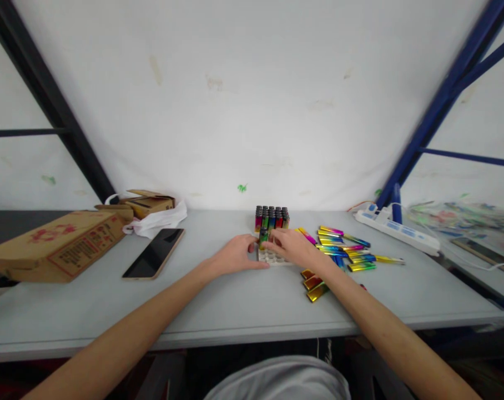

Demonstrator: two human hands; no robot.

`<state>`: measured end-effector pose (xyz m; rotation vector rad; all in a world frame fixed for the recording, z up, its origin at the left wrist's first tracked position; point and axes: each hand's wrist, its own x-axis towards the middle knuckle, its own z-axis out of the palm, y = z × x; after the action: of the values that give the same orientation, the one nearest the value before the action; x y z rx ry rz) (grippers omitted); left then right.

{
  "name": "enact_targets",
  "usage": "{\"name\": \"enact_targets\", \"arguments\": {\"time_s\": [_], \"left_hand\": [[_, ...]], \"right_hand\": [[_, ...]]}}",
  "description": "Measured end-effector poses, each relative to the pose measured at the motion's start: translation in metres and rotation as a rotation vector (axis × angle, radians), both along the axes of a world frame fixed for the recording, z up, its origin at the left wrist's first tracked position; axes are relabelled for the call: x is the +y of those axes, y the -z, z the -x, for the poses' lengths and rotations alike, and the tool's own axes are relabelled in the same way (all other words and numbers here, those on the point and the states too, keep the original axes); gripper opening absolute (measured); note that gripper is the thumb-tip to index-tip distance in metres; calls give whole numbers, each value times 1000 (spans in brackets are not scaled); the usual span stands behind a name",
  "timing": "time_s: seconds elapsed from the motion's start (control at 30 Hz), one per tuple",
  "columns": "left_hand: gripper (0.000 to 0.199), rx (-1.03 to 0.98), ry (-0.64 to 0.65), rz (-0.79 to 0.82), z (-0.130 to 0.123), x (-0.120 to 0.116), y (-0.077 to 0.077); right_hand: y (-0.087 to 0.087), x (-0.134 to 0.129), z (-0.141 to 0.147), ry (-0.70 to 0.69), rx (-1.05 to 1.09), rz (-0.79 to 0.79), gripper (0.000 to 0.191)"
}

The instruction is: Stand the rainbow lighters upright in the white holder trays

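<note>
A pale tray with round holes (272, 258) lies on the table between my hands. Several shiny coloured lighters (272, 218) with dark tops stand upright in rows at its back. One green lighter with a dark top (263, 238) stands nearer to me, at the tray's left side. The fingers of my right hand (291, 245) are closed at this lighter, covering part of the tray. At the tray's left edge is my left hand (236, 253), its thumb stretched along the front and its fingers apart. Whether its fingertips touch the tray is hard to see.
Loose metallic lighters (339, 248) are spread right of the tray, some beside my right forearm. A phone (154, 254) lies to the left, near a white plastic bag (162, 218) and cardboard boxes (64, 241). A white power strip (396, 228) sits at the right.
</note>
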<state>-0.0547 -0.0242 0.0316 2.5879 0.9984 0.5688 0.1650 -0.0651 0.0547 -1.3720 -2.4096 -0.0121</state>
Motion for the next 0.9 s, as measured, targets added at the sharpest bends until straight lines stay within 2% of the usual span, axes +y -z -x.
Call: {"name": "enact_targets", "arguments": {"time_s": [0.17,0.23,0.3,0.37,0.47,0.57,0.67,0.9], "left_hand": [[55,8,-6,18,0,-1,-2],[56,10,0,19,0,0,-2],[57,21,-10,15,2,1,-3],[57,41,-24,13,5,3,-6],[55,60,-40,20,11,7,-9],[55,59,-55,19,17,11,-11],[54,56,-67,16,18,12,-11],[55,77,-62,3,18,11,-10]], "right_hand": [[-34,-6,-43,47,216,-31,41],[-47,-20,-66,53,252,-38,36],[-52,-42,-86,26,215,-30,35],[-46,-69,-103,11,168,18,40],[-22,-102,-121,75,96,100,51],[2,-115,-130,114,81,122,45],[13,-109,-126,108,77,113,39],[6,-66,-109,-28,-26,161,30]]}}
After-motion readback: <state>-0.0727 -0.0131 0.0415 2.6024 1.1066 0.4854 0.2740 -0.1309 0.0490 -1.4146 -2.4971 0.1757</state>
